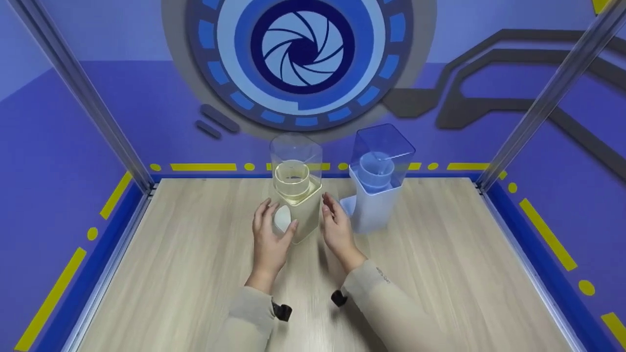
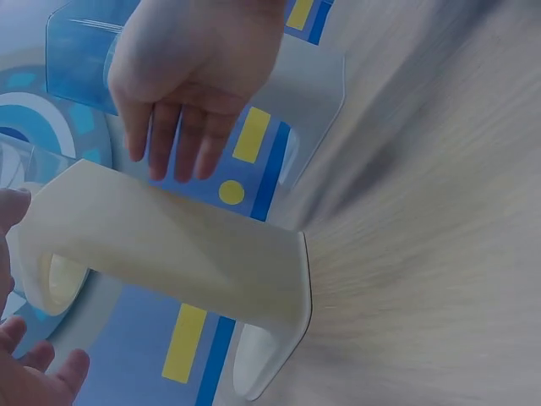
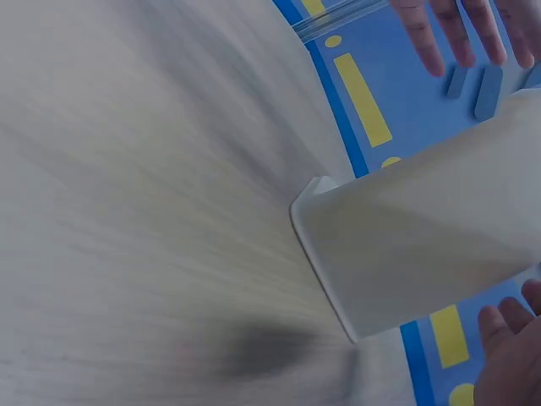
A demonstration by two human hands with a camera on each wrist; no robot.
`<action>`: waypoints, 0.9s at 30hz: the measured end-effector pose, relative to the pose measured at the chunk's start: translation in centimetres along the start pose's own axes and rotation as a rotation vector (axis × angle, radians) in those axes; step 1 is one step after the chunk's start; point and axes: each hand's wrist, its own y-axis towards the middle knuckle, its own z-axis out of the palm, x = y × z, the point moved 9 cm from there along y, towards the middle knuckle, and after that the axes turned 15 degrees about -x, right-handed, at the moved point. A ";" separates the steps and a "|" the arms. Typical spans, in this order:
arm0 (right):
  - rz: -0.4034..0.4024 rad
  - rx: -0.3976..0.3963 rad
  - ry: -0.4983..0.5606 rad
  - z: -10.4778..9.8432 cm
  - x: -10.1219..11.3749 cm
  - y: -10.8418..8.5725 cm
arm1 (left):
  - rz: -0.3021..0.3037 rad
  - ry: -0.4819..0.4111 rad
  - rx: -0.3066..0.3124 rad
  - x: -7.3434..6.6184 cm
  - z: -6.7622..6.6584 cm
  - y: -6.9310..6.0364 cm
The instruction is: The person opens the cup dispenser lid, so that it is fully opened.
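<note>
A cream dispenser [image 1: 308, 215] with a clear upper container [image 1: 296, 146] stands upright on the wooden table, with a pale rounded tray [image 1: 282, 218] jutting out at its lower left. My left hand [image 1: 270, 239] is beside its left side, fingers spread and loosely bent. On the other side, my right hand [image 1: 337, 227] has its fingers nearly straight, palm toward the dispenser. The left wrist view shows a gap between the cream body [image 2: 169, 237] and the right hand [image 2: 199, 76]. Neither hand grips anything. A blue dispenser [image 1: 376, 205] stands just right of the right hand.
The light wooden table [image 1: 171, 274] is bordered by blue walls with yellow markings and by metal frame posts [image 1: 533, 93]. The back wall [image 1: 117, 117] rises close behind both dispensers. Dark wrist-worn devices [image 1: 282, 311] are on both sleeves.
</note>
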 end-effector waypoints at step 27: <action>0.059 0.021 0.011 0.9 -1.3 1.4 | -0.025 -0.032 -0.171 0.8 0.3 0.4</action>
